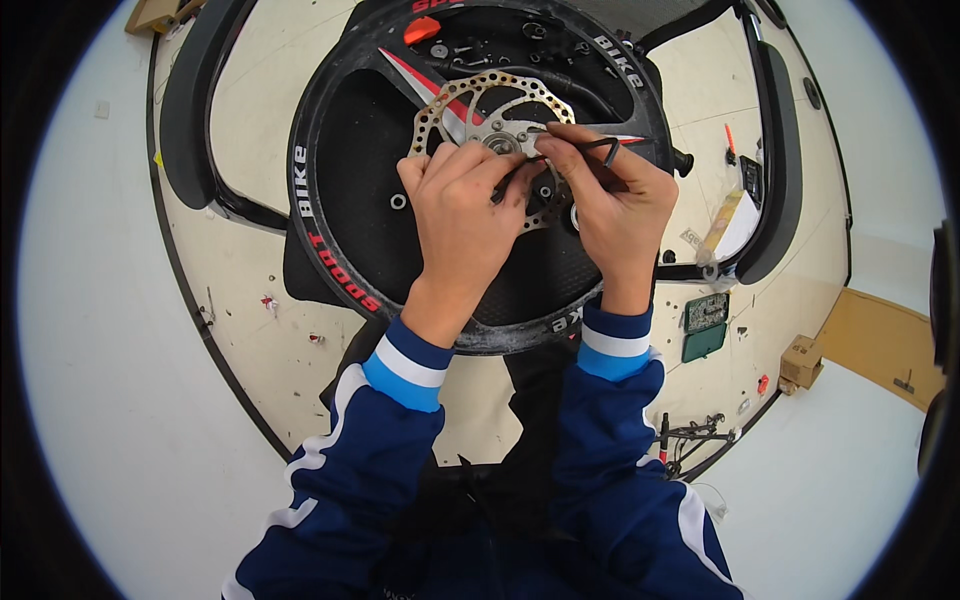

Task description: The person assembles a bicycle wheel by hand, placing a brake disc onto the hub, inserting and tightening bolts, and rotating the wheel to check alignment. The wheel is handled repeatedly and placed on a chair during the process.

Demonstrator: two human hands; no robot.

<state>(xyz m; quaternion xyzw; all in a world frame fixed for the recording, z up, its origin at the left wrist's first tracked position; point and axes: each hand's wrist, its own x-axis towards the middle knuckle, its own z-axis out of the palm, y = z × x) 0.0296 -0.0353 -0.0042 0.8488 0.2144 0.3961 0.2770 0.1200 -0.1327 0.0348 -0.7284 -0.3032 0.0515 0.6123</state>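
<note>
While we look down through the head camera, we see a black bicycle wheel [345, 215] with solid carbon-style spokes lying flat on a round, cream-coloured desk [250, 330]. A perforated metal brake disc [450, 108] sits at the wheel's hub, and both of our hands meet right over it.

Our left hand [462, 215] rests on the disc with its fingers [478, 160] curled down around the hub area; they are closed in a loose fist, though we cannot tell whether they grip anything beneath them. Our right hand [620, 205] lies just beside it, touching it at the fingertips. Its thumb and forefinger are pinched shut on a small black hex key [598, 150], whose bent end pokes out past the knuckles while its other end points down at the disc near the hub.

A small metal washer [398, 201] lies on the black wheel surface just left of our left hand. At the far side of the wheel, loose bolts and small parts [470, 50] are scattered beside an orange piece [421, 29].

On the desk to our right we see a green circuit board [705, 325], a small cardboard box [801, 362] at the edge and a dark tool [690, 435] with wires nearer to us. Curved black frame pieces [190, 110] arc along both sides of the desk. Blue sleeves [400, 385] with white stripes cover both our forearms.
</note>
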